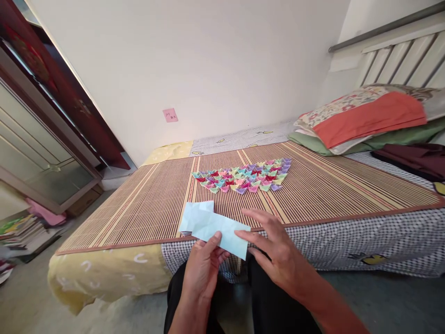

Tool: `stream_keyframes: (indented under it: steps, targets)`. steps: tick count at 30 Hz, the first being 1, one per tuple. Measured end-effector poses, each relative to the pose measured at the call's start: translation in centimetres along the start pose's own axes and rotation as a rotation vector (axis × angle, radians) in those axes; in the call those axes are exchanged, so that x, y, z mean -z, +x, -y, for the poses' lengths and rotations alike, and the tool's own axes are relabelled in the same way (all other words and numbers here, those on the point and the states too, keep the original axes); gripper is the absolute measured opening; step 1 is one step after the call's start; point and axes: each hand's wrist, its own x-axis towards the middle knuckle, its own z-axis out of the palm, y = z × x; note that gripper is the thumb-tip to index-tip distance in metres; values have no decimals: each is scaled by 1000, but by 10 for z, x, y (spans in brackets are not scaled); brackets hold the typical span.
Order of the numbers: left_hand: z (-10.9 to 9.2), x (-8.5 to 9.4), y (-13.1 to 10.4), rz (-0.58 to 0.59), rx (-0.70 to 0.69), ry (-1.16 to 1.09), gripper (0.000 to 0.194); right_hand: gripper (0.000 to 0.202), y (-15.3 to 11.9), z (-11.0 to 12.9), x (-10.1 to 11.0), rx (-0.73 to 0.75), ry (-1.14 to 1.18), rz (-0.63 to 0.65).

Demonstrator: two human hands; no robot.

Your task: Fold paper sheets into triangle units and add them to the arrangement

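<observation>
A light blue sheet of paper (225, 229), longer than it is wide, is pinched in my left hand (205, 260), with the thumb on top and the fingers beneath. My right hand (274, 246) has its fingers apart at the paper's right end; the index fingertip appears to touch the top surface. Behind the paper's left end lies a stack of light blue paper (187, 215) near the bed's front edge. Farther back, rows of small folded paper boats (243, 176) in many colours stand close together on the striped mat.
The striped mat (139, 204) covers most of the bed. Pillows (368, 116) are piled at the right, beside dark folded cloth (413, 160). A pink note (170, 115) sticks to the wall. Books and papers (21, 232) are stacked on the floor at left.
</observation>
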Motion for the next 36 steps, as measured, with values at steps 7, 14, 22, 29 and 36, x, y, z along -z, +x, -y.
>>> stream_keyframes:
  steps: [7, 14, 22, 29, 36]
  targets:
    - [-2, -7, -5, 108, -37, 21, 40, 36, 4, 6, -6, 21, 11, 17]
    - [-6, -4, -4, 67, 72, -31, 28, 33, 1, 12, -12, 87, -49, -170]
    - [-1, -9, -12, 135, -14, -39, 32, 14, -1, 12, -15, -53, 125, -151]
    - [5, -24, -27, 170, -75, -26, 31, 16, -3, 17, -27, -342, 235, -233]
    - [21, -28, -27, 180, -136, -44, 28, 24, 4, 20, -25, -433, 261, -274]
